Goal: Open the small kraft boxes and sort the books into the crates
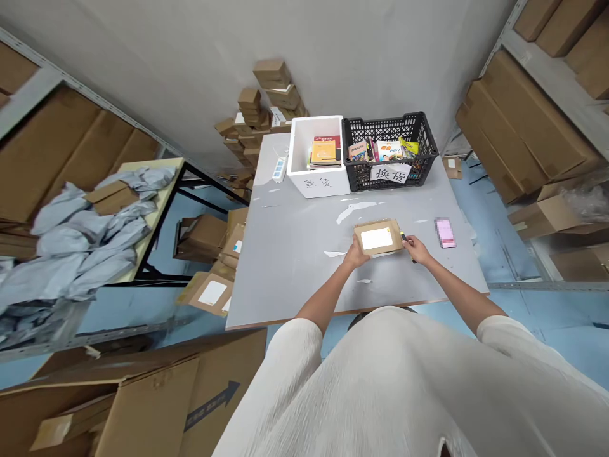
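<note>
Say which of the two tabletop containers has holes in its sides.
The black crate, right of the white box; its sides are latticed, the white box's solid.

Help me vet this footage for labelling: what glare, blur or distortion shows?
Head view: wide-angle distortion tilts the right-hand shelf; the parcel bears a label that looks blank white, from glare or masking, I cannot tell; the phone is pixelated.

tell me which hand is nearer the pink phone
Right. The right hand is left of the phone, at the right end of the box; the left hand is farther off, at the box's left end.
</note>
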`<move>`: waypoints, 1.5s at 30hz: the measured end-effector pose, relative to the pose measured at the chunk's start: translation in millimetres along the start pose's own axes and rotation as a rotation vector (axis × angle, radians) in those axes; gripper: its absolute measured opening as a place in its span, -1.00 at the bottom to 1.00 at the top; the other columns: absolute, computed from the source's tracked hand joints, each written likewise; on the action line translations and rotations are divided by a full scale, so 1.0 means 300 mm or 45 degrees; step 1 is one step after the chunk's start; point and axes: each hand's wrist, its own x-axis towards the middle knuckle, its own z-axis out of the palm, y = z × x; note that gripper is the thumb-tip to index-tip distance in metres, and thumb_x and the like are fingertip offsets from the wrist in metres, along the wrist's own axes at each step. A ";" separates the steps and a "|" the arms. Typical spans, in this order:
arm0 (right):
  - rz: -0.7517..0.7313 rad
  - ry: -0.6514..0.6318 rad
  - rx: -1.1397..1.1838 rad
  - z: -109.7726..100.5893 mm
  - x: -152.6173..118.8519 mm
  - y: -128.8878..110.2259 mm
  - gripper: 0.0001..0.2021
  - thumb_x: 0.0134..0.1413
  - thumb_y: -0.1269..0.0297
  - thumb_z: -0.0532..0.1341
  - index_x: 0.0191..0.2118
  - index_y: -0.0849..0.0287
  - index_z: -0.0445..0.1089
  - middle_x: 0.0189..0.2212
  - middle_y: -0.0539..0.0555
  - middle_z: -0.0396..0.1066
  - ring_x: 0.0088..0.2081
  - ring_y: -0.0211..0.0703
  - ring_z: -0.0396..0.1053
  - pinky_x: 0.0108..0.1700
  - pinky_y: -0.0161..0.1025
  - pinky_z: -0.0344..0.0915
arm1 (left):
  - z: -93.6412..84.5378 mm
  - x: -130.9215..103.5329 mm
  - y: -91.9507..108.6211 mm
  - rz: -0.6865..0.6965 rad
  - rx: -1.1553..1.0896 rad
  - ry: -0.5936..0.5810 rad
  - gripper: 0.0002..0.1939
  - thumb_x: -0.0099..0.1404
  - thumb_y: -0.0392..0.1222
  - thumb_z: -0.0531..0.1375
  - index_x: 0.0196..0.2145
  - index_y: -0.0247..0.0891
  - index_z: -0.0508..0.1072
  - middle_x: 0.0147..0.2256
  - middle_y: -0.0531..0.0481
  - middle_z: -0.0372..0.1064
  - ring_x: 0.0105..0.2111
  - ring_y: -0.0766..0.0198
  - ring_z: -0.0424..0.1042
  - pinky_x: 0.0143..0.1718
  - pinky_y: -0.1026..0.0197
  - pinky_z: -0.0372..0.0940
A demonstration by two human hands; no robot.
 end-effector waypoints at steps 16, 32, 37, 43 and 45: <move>0.005 0.100 0.131 -0.071 0.025 -0.059 -0.68 0.24 -0.09 0.26 -0.08 0.03 0.41 -0.32 0.02 0.62 -0.19 0.04 0.65 -0.02 -0.05 0.52 | -0.095 0.009 0.056 -0.010 0.255 -0.111 -0.25 0.45 0.16 0.26 0.44 -0.21 0.20 0.18 -0.33 0.55 0.15 -0.20 0.56 0.07 0.01 0.39; 0.089 0.116 0.226 -0.041 0.073 -0.012 -0.56 0.25 -0.17 0.29 0.01 0.05 0.38 -0.08 0.16 0.68 -0.07 0.03 0.65 0.04 -0.03 0.52 | -0.027 0.048 0.000 0.050 0.028 0.102 0.00 0.39 -0.11 0.26 0.61 -0.19 -0.16 0.29 -0.28 0.49 0.22 -0.03 0.54 0.19 -0.01 0.43; 0.092 0.163 0.117 -0.049 0.085 -0.017 -0.50 0.25 -0.27 0.26 0.00 0.06 0.40 -0.11 0.17 0.67 -0.11 0.04 0.63 -0.01 -0.03 0.54 | -0.032 0.054 -0.002 0.042 0.094 0.040 0.13 0.41 0.02 0.27 0.64 -0.29 -0.33 0.25 -0.37 0.52 0.19 -0.15 0.56 0.14 -0.04 0.41; 0.102 0.138 0.049 -0.065 0.080 -0.044 -0.50 0.31 -0.25 0.20 0.04 0.09 0.42 -0.12 0.17 0.66 -0.18 0.00 0.62 -0.08 -0.08 0.53 | -0.007 0.032 0.000 0.050 0.135 0.107 -0.07 0.52 0.05 0.16 0.62 -0.25 -0.19 0.36 -0.39 0.38 0.27 -0.17 0.48 0.19 -0.05 0.37; 0.030 0.201 -0.074 -0.075 0.066 -0.065 -0.52 0.37 -0.19 0.16 0.08 0.10 0.45 -0.09 0.20 0.65 -0.12 0.06 0.61 -0.04 -0.06 0.51 | 0.001 0.023 -0.008 0.119 0.134 0.186 -0.19 0.50 0.03 0.17 0.57 -0.17 0.01 0.41 -0.35 0.28 0.29 -0.15 0.44 0.22 -0.06 0.38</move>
